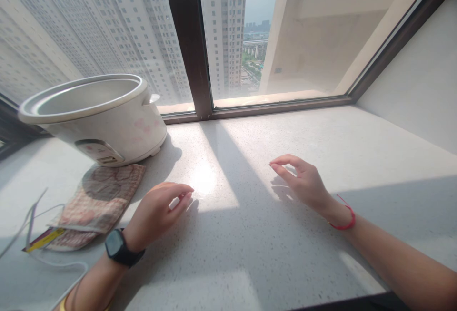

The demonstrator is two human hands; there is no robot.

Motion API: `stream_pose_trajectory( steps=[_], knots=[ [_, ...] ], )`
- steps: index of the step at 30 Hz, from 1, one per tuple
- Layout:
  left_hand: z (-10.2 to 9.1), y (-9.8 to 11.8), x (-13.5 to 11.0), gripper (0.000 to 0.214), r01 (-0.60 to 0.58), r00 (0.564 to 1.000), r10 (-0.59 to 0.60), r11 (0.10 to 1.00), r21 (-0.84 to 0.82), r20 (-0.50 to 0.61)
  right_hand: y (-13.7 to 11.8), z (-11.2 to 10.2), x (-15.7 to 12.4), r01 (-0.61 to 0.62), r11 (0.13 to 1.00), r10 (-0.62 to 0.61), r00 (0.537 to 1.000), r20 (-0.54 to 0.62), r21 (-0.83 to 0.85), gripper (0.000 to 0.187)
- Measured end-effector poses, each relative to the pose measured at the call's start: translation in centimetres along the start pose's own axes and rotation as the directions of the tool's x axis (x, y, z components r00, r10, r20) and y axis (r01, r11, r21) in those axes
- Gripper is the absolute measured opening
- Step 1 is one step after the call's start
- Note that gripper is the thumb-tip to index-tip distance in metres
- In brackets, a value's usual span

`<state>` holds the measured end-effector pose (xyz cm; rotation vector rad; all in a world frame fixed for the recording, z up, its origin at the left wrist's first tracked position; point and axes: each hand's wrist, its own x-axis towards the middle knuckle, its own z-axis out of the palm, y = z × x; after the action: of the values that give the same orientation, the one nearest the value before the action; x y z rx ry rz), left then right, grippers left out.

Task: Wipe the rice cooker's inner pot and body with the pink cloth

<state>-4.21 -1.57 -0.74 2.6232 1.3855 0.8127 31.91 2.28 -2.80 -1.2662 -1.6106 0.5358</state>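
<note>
My left hand (162, 211) rests low over the white speckled counter (221, 254), its thumb and forefinger drawn together at the tips. Nothing shows between them. A black watch (123, 248) sits on that wrist. Farther right, my right hand (303, 180) is held in a similar loose pinch, also with no object visible at the fingertips. A red string bracelet (346, 220) circles the right wrist. Nearest to my left hand lies a checked, patterned cloth (103, 197), partly beneath a white rice cooker (117, 132) without a lid.
A yellow and dark strip (44, 239) pokes out by the cloth, close to a pale cord (67, 264). Behind the counter stands a window with a dark frame (187, 40). A white wall (417, 78) bounds the right side. Tall buildings show outside.
</note>
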Motion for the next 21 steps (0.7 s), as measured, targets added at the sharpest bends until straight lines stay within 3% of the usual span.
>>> stream_pose_trajectory(
  steps=[9,21],
  knots=[
    [0.03,0.0,0.0,0.016,-0.008,1.0,0.008,1.0,-0.001,-0.013,0.58,0.04,-0.09,-0.037,0.998,0.037,0.999,0.021,0.042,0.023],
    [-0.04,-0.06,0.05,0.016,-0.013,1.0,0.013,1.0,0.009,0.001,0.43,-0.02,0.08,0.078,0.997,-0.078,0.997,0.018,0.006,0.014]
  ],
)
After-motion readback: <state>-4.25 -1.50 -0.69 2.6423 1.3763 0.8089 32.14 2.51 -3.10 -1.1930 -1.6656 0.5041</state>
